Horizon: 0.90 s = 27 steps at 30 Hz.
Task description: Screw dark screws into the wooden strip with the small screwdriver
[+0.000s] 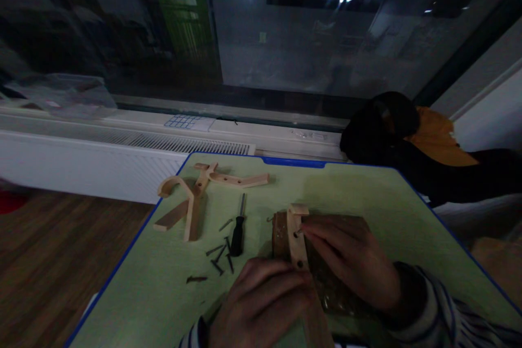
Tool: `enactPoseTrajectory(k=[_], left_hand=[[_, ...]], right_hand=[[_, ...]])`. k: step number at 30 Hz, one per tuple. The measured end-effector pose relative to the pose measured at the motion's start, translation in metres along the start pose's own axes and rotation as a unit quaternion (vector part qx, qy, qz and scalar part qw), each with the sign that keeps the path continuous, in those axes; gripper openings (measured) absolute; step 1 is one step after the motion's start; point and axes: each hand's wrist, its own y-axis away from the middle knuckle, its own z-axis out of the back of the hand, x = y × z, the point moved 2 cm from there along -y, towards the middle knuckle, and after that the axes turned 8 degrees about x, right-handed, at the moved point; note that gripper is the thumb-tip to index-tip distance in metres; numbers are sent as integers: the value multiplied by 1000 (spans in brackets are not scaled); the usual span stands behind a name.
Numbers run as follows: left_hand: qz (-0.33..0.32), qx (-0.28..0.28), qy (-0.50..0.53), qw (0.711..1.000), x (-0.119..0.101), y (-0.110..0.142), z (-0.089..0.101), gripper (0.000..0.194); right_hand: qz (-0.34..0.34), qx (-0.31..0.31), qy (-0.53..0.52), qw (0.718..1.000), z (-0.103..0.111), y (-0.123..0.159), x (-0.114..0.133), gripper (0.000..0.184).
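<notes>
Two hands are at the lower center and lower right: one left hand (265, 302), one right hand (354, 261). One wooden piece (294, 222) lies between them, with two dark holes showing, and one small fastener (299, 230) is at the right fingertips. One brown block (280, 236) is beneath. Left of center are one screwdriver (237, 234) and seven loose screws (220, 253): five clustered, one above them, one below. Farther up and left, three wooden parts (191, 209) seem to overlap, their exact number hard to tell. One surface (338, 187) carries everything.
</notes>
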Motion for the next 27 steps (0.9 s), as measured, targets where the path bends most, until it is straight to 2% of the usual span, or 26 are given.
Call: enactPoseTrajectory(k=[8, 12, 19, 27], left_hand=[[-5, 36, 16, 999, 0, -3, 0, 31], [7, 38, 19, 999, 1, -2, 0, 28], [-16, 28, 24, 999, -1, -4, 2, 31], [-12, 43, 39, 998, 0, -4, 4, 30]], right_hand=[[21, 16, 6, 1000, 0, -1, 0, 19], [23, 22, 9, 999, -1, -1, -1, 19], [24, 28, 13, 999, -1, -2, 0, 19], [30, 32, 17, 999, -1, -4, 1, 18]])
